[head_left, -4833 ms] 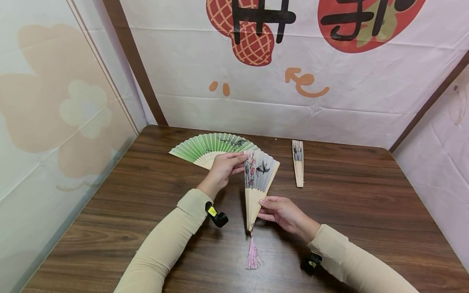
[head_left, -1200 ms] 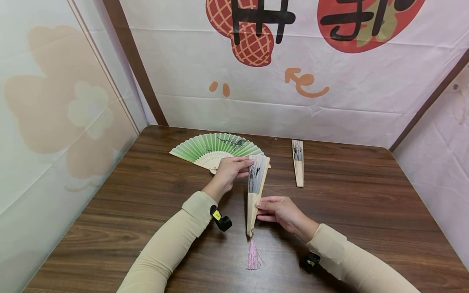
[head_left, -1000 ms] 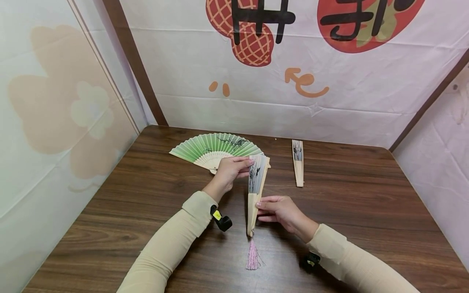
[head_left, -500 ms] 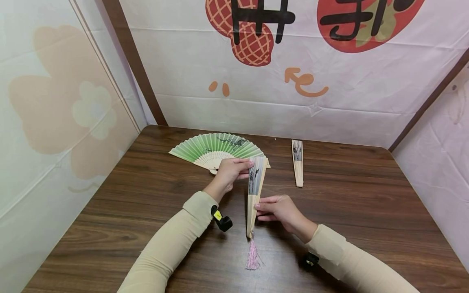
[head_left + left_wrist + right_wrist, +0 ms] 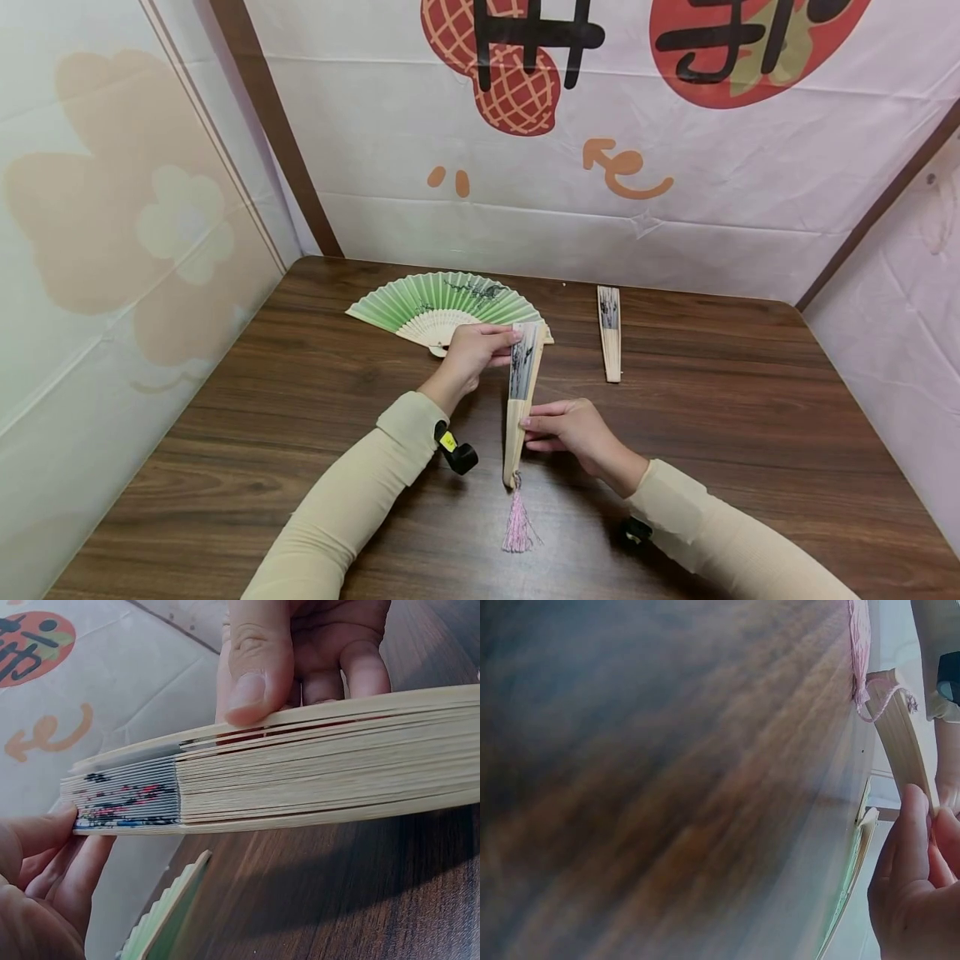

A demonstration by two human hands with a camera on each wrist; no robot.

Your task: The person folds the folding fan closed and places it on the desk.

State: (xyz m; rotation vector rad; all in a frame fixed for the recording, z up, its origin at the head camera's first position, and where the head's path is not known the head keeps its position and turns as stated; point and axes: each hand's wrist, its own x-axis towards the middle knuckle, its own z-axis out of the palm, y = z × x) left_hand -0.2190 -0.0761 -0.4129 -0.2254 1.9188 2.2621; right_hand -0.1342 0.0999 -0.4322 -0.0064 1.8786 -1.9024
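Observation:
Between both hands is a folding fan (image 5: 517, 404) with pale wooden ribs and grey printed leaf, nearly folded, held above the table. A pink tassel (image 5: 517, 525) hangs from its pivot end. My left hand (image 5: 468, 354) pinches the leaf end at the upper left; in the left wrist view, the left thumb and fingers (image 5: 45, 874) grip the stacked pleats. My right hand (image 5: 577, 429) pinches the ribs lower down on the right side. In the right wrist view, the right hand (image 5: 911, 889) holds the rib edge. The far faces of the fan are hidden.
Behind the left hand, a green folding fan (image 5: 397, 304) lies spread on the brown wooden table (image 5: 720, 400). A second folded fan (image 5: 611, 337) with grey leaf lies at the back right. Printed cloth (image 5: 360, 125) walls border the table's back and sides.
The held fan was partly spread 4.8 seconds ago and has since been folded narrow. The left hand has shifted slightly right and down; over the last second both hands barely move.

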